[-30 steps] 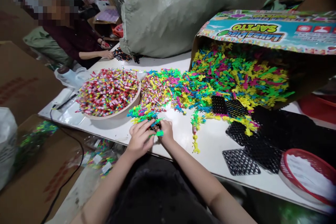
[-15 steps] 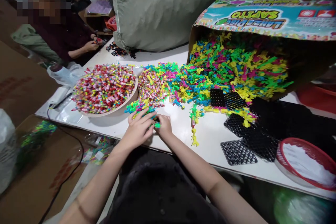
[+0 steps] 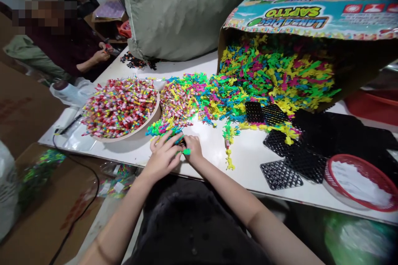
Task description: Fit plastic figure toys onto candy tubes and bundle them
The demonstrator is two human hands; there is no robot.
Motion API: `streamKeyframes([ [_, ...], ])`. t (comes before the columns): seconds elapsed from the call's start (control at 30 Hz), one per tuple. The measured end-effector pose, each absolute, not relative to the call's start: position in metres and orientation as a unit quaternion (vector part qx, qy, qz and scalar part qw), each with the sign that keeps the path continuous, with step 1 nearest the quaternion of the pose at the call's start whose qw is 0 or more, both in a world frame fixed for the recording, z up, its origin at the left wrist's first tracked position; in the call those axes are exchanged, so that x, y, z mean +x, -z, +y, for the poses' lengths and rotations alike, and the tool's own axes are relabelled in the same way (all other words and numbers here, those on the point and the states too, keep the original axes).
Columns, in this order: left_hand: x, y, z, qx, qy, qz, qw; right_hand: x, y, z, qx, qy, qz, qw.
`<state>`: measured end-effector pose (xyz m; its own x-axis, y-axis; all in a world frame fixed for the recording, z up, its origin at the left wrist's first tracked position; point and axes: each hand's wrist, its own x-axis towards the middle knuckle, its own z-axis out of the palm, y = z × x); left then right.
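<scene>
My left hand (image 3: 164,155) bends over a cluster of small plastic toy figures (image 3: 161,127) in green, blue and yellow, its fingers curled onto them at the table's near edge. By its thumb and the right fingers a green toy figure (image 3: 186,151) sticks out. My right hand (image 3: 192,148) is closed against a dark piece at the cluster's right side, probably a black plastic grid, mostly covered by the fingers. Just beyond lies a heap of wrapped candy-like pieces (image 3: 175,105), which runs into a spread of loose toy figures (image 3: 230,95).
A round tub (image 3: 146,127) heaped with red and pink pieces stands left. An overturned printed carton (image 3: 286,16) spills toy figures at right, near black grids (image 3: 281,175) and a red basket (image 3: 331,174) holding white paper. A grey sack (image 3: 177,16) and a co-worker (image 3: 62,45) are behind.
The whole view has shifted slightly. Both hands stay together at the cluster, and the green figure by the left thumb sits at a slightly different angle.
</scene>
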<state>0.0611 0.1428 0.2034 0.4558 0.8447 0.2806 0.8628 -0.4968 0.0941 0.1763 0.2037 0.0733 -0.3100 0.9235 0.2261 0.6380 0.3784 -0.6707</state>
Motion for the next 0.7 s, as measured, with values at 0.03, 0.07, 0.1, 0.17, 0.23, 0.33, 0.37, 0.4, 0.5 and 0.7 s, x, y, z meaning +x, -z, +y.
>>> streamKeyframes([
  [0.03,0.060,-0.203,0.138,-0.853,0.175,-0.490,0.047,0.176,-0.073,0.204,-0.505,-0.236,-0.775,0.298],
  [0.07,0.058,-0.201,0.131,-0.849,0.210,-0.481,0.067,0.176,-0.073,0.204,-0.504,-0.235,-0.775,0.299],
  [0.1,0.055,-0.198,0.124,-0.839,0.246,-0.477,0.087,0.176,-0.073,0.203,-0.504,-0.234,-0.774,0.303],
  [0.17,0.045,-0.188,0.110,-0.810,0.303,-0.488,0.117,0.177,-0.073,0.202,-0.505,-0.231,-0.770,0.316],
  [0.23,0.030,-0.172,0.098,-0.775,0.322,-0.529,0.126,0.177,-0.074,0.201,-0.509,-0.228,-0.765,0.323],
  [0.33,0.004,-0.139,0.079,-0.728,0.295,-0.611,0.098,0.176,-0.073,0.200,-0.512,-0.224,-0.764,0.322],
  [0.37,-0.005,-0.126,0.072,-0.716,0.283,-0.632,0.083,0.176,-0.073,0.200,-0.511,-0.221,-0.766,0.320],
  [0.4,-0.011,-0.112,0.063,-0.713,0.271,-0.644,0.062,0.176,-0.073,0.200,-0.511,-0.217,-0.769,0.315],
  [0.5,-0.021,-0.071,0.036,-0.754,0.244,-0.609,-0.036,0.175,-0.073,0.201,-0.513,-0.203,-0.780,0.296],
  [0.7,-0.012,-0.017,0.014,-0.779,0.244,-0.564,-0.123,0.173,-0.071,0.202,-0.519,-0.213,-0.775,0.289],
])
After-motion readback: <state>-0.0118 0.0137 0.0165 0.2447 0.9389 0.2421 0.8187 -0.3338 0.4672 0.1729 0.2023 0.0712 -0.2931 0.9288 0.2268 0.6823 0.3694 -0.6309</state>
